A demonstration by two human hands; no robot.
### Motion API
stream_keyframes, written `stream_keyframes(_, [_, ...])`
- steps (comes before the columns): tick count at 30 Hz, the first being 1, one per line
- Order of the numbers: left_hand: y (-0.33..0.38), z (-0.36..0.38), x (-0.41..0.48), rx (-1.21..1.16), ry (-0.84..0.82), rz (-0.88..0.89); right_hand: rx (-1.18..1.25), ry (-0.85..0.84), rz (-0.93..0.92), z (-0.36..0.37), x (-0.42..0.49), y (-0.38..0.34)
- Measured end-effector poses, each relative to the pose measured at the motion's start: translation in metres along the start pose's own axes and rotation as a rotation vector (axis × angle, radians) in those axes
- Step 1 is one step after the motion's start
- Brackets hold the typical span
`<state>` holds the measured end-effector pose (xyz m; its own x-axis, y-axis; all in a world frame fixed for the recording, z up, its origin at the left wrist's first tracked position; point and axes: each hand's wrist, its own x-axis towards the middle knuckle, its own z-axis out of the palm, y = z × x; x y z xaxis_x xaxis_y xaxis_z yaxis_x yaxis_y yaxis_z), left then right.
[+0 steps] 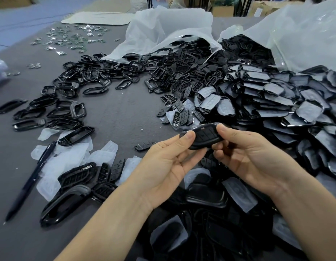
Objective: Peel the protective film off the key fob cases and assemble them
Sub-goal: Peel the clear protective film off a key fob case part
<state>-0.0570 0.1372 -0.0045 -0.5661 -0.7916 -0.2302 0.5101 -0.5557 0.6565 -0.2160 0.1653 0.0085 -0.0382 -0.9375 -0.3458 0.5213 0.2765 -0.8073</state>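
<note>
**Inspector:** Stock?

**Me:** Film-covered cases (pixel 276 102) are heaped at the right of the frame.

**Inspector:** Hands?

**Me:** My left hand (pixel 167 162) pinches the left end of one key fob (pixel 204 136) at centre. My right hand (pixel 248 157) pinches its right end.

**Inspector:** Orientation?

**Me:** Long axis runs left-right between the hands, equally near both.

**Inspector:** Condition?

**Me:** Black, glossy, buttons facing up. Film judged already off.
</note>
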Motion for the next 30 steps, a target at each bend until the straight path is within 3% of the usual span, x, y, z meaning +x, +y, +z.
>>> stream_keyframes(5, [-0.0012,0.0034,0.0003,-0.033,0.055,-0.002,0.243,0.028,0.105,0.0023,0.0004,-0.0005])
stream_keyframes(11, [0.0008,0.0030,-0.0006,-0.051,0.073,0.026,0.399,-0.061,0.128,0.0047,-0.0004,0.0032])
stream_keyframes(22, [0.0029,0.0018,-0.0042,0.005,0.034,0.091,0.314,-0.079,0.132,0.0089,0.0009,0.0065])
stream_keyframes(25, [-0.0017,0.0047,-0.0042,0.043,0.032,0.180,0.312,-0.040,0.120,0.0083,0.0015,0.0062])
stream_keyframes(30, [-0.0045,0.0070,-0.0057,0.387,0.046,0.501,0.343,-0.028,0.111,0.0069,-0.0001,0.0025])
